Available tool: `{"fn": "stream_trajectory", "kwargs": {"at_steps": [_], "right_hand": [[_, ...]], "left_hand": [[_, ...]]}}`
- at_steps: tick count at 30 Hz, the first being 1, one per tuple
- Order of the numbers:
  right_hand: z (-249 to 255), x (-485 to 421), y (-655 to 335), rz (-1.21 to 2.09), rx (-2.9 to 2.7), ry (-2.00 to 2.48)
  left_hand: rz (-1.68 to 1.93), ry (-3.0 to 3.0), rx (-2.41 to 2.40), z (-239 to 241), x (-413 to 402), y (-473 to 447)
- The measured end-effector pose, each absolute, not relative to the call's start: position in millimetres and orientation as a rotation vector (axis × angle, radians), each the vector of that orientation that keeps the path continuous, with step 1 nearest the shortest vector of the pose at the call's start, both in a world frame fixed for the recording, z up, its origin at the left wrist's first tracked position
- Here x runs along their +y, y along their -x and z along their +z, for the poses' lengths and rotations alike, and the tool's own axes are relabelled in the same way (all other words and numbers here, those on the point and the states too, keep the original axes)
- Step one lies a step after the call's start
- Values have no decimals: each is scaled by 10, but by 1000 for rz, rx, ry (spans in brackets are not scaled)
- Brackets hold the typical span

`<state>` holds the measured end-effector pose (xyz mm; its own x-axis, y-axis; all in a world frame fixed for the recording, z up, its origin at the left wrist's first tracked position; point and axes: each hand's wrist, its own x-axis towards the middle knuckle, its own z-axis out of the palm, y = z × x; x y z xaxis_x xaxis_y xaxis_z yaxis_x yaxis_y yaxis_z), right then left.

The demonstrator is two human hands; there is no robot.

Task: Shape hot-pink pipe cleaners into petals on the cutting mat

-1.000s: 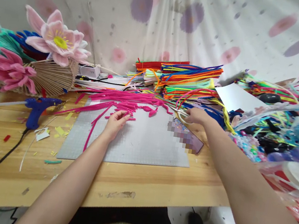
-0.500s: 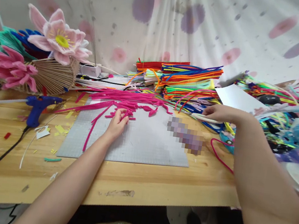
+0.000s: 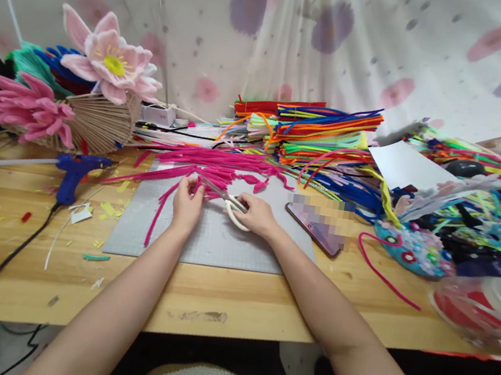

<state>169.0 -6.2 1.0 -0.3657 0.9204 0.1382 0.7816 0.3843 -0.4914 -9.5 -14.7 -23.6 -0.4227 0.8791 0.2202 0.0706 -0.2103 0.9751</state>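
Scissors (image 3: 235, 202) in right fingers (image 3: 251, 201), red contents (image 3: 471, 308) inside clear package (image 3: 463, 286)

Head view — forward and down — near table (image 3: 252, 295).

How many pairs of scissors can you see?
1: white-handled scissors in the right hand, blades pointing toward the left hand. Others may be hidden in the clutter on the right.

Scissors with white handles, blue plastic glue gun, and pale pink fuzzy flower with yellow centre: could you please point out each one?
Scissors with white handles (image 3: 230, 210): head view, on the white handle.
Blue plastic glue gun (image 3: 70, 178): head view, on the grip.
Pale pink fuzzy flower (image 3: 114, 65): head view, on the yellow centre.
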Motion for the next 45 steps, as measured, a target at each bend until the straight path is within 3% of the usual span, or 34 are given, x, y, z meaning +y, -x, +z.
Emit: {"fn": "stream_trajectory", "kwargs": {"at_steps": [11,19,31,45], "right_hand": [[-12,-92,-1678,323,-2350,1436],[27,-74,-1685,264,-2342,1468],[-21,-90,-1669,152,-2389,1417],[7,-70,-1697,171,-2402,1474]], "left_hand": [[1679,-1257,1712,-257,-118,67],[1733,-1330,1687,-184,-167,118],[1722,-826,1457,-229,-113,78],[1733,-875,1491,-229,-110,72]]}}
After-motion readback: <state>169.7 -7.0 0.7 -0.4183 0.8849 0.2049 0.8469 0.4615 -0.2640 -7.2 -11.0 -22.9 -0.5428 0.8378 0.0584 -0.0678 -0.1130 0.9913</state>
